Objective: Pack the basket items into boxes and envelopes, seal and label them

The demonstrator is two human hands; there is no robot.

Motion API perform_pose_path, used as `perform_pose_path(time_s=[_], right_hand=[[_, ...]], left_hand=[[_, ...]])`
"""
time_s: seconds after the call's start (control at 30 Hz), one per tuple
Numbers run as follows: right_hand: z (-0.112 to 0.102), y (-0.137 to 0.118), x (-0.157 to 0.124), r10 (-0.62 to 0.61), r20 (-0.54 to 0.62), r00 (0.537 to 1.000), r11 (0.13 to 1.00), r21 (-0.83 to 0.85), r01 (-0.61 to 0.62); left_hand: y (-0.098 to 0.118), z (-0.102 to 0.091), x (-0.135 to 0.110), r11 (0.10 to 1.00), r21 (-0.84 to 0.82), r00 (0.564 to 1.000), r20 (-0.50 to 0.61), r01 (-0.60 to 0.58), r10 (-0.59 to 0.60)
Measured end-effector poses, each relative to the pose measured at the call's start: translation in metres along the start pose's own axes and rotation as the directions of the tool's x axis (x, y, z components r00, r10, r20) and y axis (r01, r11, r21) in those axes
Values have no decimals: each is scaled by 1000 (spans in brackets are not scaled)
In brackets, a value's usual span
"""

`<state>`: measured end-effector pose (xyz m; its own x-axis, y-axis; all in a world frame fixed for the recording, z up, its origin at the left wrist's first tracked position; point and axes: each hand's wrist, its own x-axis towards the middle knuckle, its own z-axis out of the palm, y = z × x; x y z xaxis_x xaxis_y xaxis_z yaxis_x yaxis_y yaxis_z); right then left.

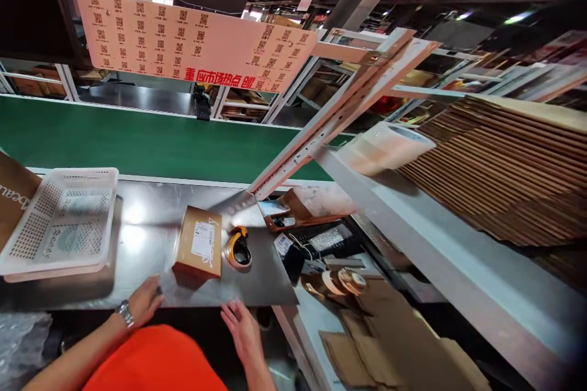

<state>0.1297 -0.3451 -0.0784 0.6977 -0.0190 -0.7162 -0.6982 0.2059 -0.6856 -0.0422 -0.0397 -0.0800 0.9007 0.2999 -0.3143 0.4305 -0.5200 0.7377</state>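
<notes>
My left hand [145, 300], with a metal watch on the wrist, is at the front edge of the metal table [151, 250]. Its fingers are curled together, and a small dark bit shows at their tips, too small to name. To its right stands a brown cardboard box [188, 246] with a white label and white lettering. My right hand [243, 330] is at the table's front edge with its fingers apart, holding nothing. Just right of the box lies a yellow and black tape dispenser [239, 248], touched by neither hand.
White plastic baskets [68, 263] sit at the left of the table. Behind runs a green conveyor belt [137, 143]. A slanted metal post [330, 119] rises at right, beside a shelf with flattened cartons [513, 165] and a roll [385, 146]. Tape rolls [339, 283] lie lower right.
</notes>
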Motion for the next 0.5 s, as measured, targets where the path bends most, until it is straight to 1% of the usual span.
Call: perform_pose_path(time_s=[0.07, 0.13, 0.2, 0.23, 0.3, 0.4, 0.43, 0.5], right_hand=[[30, 12, -8, 110, 99, 989, 993, 33, -114], [55, 17, -13, 200, 197, 960, 975, 61, -216], [75, 16, -14, 264, 267, 927, 951, 89, -297], [83, 14, -13, 283, 292, 914, 940, 107, -325], [98, 7, -8, 284, 327, 901, 926, 151, -346], [113, -7, 5, 220, 351, 910, 936, 186, -298], [118, -14, 10, 201, 358, 912, 947, 165, -274], [132, -34, 23, 146, 392, 908, 979, 74, -189]], left_hand=[[-31, -23, -25, 984, -121, 987, -77, 132, -142], [-56, -43, -49, 952, -222, 959, -139, 212, -247], [-73, -55, -69, 912, -305, 922, -188, 274, -339], [-78, -58, -77, 892, -337, 901, -206, 301, -382], [-83, -58, -88, 857, -387, 860, -240, 340, -450], [-81, -48, -95, 814, -443, 800, -289, 375, -526], [-79, -43, -96, 800, -465, 783, -301, 379, -545], [-75, -32, -99, 771, -505, 751, -312, 388, -582]])
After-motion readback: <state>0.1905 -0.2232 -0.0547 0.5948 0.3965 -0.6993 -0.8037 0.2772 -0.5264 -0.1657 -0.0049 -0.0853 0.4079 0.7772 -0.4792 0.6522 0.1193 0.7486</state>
